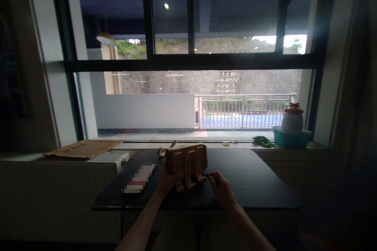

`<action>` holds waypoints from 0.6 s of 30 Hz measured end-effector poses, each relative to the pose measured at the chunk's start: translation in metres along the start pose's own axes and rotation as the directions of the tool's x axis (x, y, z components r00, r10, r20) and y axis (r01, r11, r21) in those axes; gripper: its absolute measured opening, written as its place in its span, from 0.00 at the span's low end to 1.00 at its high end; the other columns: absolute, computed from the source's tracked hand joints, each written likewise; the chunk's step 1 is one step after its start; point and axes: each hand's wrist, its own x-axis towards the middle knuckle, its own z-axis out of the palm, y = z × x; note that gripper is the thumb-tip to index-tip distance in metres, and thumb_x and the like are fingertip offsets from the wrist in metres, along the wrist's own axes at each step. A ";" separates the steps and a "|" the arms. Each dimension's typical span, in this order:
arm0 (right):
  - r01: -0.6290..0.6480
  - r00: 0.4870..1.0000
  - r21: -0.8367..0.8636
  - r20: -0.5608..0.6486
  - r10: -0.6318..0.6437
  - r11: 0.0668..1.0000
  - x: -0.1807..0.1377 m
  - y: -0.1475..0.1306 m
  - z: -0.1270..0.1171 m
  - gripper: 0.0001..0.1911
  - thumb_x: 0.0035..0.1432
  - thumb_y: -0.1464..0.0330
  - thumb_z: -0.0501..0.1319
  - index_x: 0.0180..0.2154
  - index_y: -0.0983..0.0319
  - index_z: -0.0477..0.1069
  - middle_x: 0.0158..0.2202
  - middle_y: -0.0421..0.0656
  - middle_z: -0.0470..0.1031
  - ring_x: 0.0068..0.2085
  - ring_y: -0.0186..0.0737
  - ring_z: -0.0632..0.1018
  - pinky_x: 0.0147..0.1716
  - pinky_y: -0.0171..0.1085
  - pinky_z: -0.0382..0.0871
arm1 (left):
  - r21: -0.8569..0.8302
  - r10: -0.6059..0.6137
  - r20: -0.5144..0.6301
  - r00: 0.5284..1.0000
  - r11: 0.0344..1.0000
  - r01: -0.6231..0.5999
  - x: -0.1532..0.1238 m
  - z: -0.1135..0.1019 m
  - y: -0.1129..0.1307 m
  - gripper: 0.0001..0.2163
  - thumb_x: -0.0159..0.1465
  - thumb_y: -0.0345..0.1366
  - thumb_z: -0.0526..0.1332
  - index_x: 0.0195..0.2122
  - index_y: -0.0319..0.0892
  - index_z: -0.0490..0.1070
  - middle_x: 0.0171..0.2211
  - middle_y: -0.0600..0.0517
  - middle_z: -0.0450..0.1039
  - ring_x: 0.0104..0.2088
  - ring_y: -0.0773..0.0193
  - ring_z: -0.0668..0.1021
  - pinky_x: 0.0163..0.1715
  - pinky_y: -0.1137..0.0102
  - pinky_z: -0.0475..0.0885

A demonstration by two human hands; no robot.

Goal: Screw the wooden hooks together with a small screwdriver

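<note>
Clearly, the left hand (167, 183) grips the left side of a wooden board (184, 156) with three hooks, held over the middle of the dark table (253, 180). The right hand (223, 191) holds a screwdriver (207, 175), its tip at the rightmost hook (198, 160); a phone (140, 178) lies to the left.

From my end: brown wooden block (183, 157), lighter tan hooks (189, 169), black bench (244, 180). Far right: teal box (290, 138), green cloth (262, 141), pale grey jar (292, 121), orange-red lid (294, 109). Far left: tan envelope (94, 147), dark print.
</note>
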 end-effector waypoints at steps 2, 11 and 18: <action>0.005 1.000 -0.003 -0.011 -0.005 1.000 -0.001 -0.002 0.001 0.13 0.56 0.64 0.53 0.42 0.58 0.69 0.28 0.39 0.77 0.29 0.40 0.77 0.30 0.36 0.66 | 0.004 -0.015 0.005 1.000 1.000 0.015 -0.001 -0.001 0.000 0.32 0.45 0.36 0.71 0.51 0.43 0.61 0.44 0.48 0.73 0.47 0.54 0.75 0.46 0.61 0.71; 0.040 0.996 0.075 -0.087 -0.033 0.996 -0.001 0.000 0.000 0.11 0.56 0.63 0.54 0.39 0.61 0.68 0.34 0.44 0.77 0.34 0.41 0.77 0.34 0.36 0.69 | 0.002 -0.115 0.068 0.991 0.993 0.115 -0.002 -0.005 0.008 0.24 0.45 0.43 0.70 0.41 0.38 0.70 0.36 0.47 0.78 0.40 0.50 0.78 0.38 0.62 0.75; 0.010 0.991 0.067 -0.136 -0.001 0.998 -0.003 0.004 0.002 0.12 0.57 0.62 0.53 0.40 0.61 0.66 0.34 0.45 0.77 0.34 0.42 0.77 0.33 0.37 0.70 | -0.010 -0.108 0.114 0.988 0.994 0.109 -0.003 -0.007 0.007 0.25 0.46 0.42 0.69 0.44 0.39 0.69 0.40 0.48 0.78 0.44 0.50 0.77 0.42 0.62 0.74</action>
